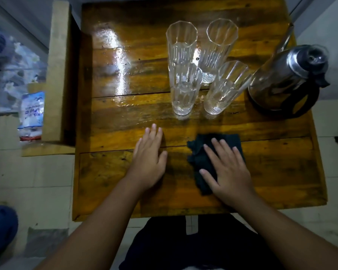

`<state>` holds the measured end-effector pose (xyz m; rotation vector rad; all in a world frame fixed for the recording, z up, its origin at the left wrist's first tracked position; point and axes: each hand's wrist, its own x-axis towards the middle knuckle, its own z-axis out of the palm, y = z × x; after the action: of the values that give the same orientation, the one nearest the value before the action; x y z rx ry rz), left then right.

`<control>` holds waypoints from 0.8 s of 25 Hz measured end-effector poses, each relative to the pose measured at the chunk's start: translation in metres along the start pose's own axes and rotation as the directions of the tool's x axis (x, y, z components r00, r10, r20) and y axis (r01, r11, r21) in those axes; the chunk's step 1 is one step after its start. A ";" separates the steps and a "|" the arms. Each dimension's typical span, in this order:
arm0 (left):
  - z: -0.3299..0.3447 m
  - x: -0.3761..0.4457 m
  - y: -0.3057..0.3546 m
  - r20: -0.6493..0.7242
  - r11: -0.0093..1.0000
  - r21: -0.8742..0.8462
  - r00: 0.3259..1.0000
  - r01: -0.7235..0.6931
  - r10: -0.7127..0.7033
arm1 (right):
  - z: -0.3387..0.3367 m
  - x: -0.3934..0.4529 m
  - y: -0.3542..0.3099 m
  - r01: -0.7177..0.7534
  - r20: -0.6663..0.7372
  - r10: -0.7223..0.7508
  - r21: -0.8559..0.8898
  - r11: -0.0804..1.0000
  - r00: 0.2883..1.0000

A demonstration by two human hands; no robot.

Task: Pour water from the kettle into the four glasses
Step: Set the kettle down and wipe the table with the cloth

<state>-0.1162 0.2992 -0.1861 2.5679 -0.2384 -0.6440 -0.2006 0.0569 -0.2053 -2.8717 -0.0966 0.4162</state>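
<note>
Several tall clear ribbed glasses stand grouped on the wooden table point(109, 172): back left point(180, 47), back right point(219, 45), front left point(184, 92), front right point(224, 88). A steel kettle point(283, 78) with a black handle stands upright to their right. My left hand point(149, 160) lies flat on the table, fingers apart, holding nothing. My right hand point(227, 170) rests flat on a dark cloth point(198, 154) in front of the glasses. Whether the glasses hold water is hard to tell.
The table's left half shines, wet or glossy. A wooden shelf point(57, 75) adjoins the left edge, with a white and blue packet point(31, 115) beside it. A metal rod point(286, 36) leans behind the kettle. Tiled floor surrounds the table.
</note>
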 end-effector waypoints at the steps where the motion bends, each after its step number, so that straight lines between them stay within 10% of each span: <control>1: 0.000 -0.004 -0.005 -0.032 0.998 0.059 0.999 0.011 -0.009 | -0.002 0.006 -0.001 -0.071 -0.006 0.071 0.007 0.997 0.997; 5: 0.005 -0.008 -0.016 -0.047 0.988 0.144 0.998 0.048 -0.042 | -0.002 0.049 -0.050 -0.307 -0.062 0.311 0.058 0.950 0.949; 13: 0.008 -0.008 -0.016 -0.060 0.991 0.116 0.997 0.060 -0.053 | 0.010 0.007 -0.031 0.135 -0.015 -0.135 -0.007 0.991 0.991; 20: 0.031 -0.002 0.050 -0.060 0.989 0.102 0.992 -0.103 0.110 | -0.012 0.015 0.046 -0.283 -0.088 0.285 0.033 0.959 0.955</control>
<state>-0.1352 0.2436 -0.1851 2.6448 -0.3916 -0.5196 -0.1813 0.0109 -0.2092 -2.8853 0.3388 0.3327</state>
